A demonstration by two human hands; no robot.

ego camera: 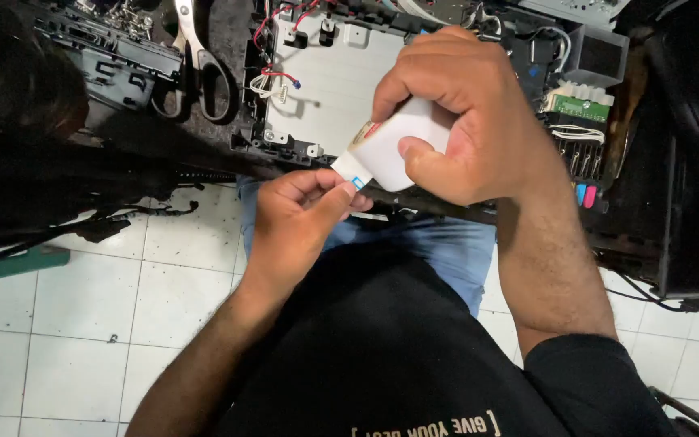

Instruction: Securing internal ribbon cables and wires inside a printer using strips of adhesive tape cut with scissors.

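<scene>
White bottle [398, 146] in right hand [455, 121], cap end down-left toward left hand [301, 214]

Lighting up evenly and softly across the middle, with no hard glare anywhere. Washing the metal plate [335, 81] at 12 o'clock pale and flat, with small soft shadows under its clips. Brightening the white bottle [398, 146] near centre almost to blankness. Falling off into deep, detailless black at 9 and 3 o'clock. Casting faint shadow on the tiles [82, 324] at 7 o'clock. Softening slightly at the knuckles of the right hand [463, 121]; bending straight lines toward the corners.
</scene>
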